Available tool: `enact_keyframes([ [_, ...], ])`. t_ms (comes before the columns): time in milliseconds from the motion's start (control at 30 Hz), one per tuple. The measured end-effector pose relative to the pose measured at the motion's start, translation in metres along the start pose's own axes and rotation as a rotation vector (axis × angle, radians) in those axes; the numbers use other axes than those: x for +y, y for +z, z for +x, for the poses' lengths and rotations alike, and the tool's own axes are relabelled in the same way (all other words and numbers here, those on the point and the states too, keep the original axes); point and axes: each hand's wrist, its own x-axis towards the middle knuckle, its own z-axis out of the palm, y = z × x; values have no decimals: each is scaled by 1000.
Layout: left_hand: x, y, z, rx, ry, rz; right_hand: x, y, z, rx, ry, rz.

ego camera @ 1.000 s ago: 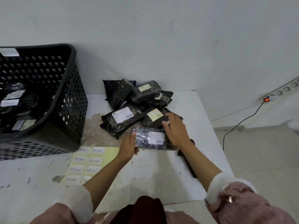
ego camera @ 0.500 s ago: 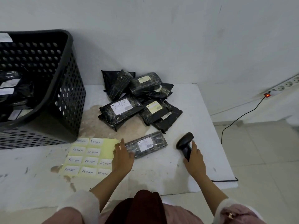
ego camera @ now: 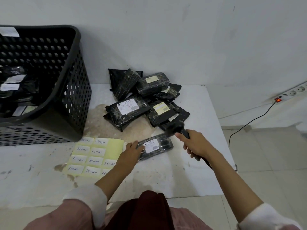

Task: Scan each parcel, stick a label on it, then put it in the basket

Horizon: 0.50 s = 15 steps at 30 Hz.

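- The right hand (ego camera: 195,144) is gripping the handle of the black scanner (ego camera: 176,128), fingers curled round it, its blurred head just above the parcel (ego camera: 155,148) at frame centre.
- The left hand (ego camera: 131,152) is resting flat on the parcel's left end, fingers straight.
- The label sheet (ego camera: 93,156) is lying just left of it.
- The basket (ego camera: 49,90) is standing at upper left, holding parcels.
- A pile of parcels (ego camera: 146,98) is lying above centre on the table (ego camera: 191,176).

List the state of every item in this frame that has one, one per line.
Left hand: fingers flat, pressing the parcel's left end.
Right hand: grips the scanner handle.
Scanner: raised, head blurred, above the parcel.
Parcel: flat on the table, label up, no RETURN sticker visible.
Label sheet: some stickers gone.
Basket: holds parcels.
Parcel pile: stacked by the wall.
Power strip: switch lit red.
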Motion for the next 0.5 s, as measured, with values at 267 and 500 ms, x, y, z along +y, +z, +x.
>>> enact_keyframes([
  [267,3,-9,4,-30,-40,-36,-48,-2,-12,-58,19,80],
  [500,4,-11,6,-49,-51,2,-55,-6,-18,-74,35,80],
])
